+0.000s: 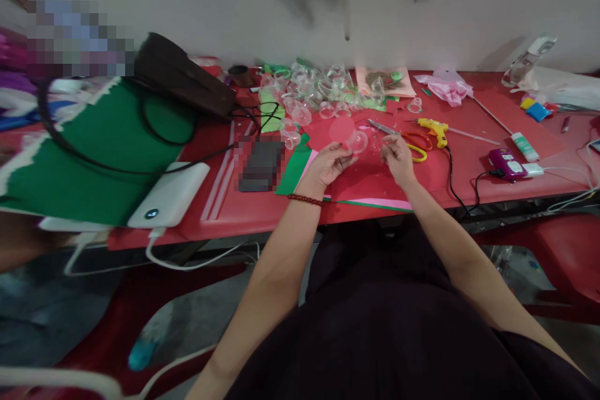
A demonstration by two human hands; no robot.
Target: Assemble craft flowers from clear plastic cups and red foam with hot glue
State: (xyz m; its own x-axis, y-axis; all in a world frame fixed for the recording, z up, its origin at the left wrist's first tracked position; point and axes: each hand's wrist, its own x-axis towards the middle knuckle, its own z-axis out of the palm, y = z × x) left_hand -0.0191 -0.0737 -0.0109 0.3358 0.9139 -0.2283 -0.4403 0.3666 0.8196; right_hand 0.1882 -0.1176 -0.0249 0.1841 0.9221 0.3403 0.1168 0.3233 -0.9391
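My left hand (329, 164) is closed on a round red paper disc (342, 130) and a clear plastic half-sphere (359, 141), held just above a stack of red, pink and green paper sheets (370, 190). My right hand (396, 155) hovers a little to the right with its fingers pinched together; what they hold is too small to make out. A bead bracelet (305, 200) circles my left wrist.
On the red table (262, 212) lie many clear plastic half-spheres (309, 90), orange scissors (412, 137), a yellow glue gun (434, 130), a purple device (507, 164), a white power bank (169, 195), green felt (94, 150) and a dark bag (182, 78).
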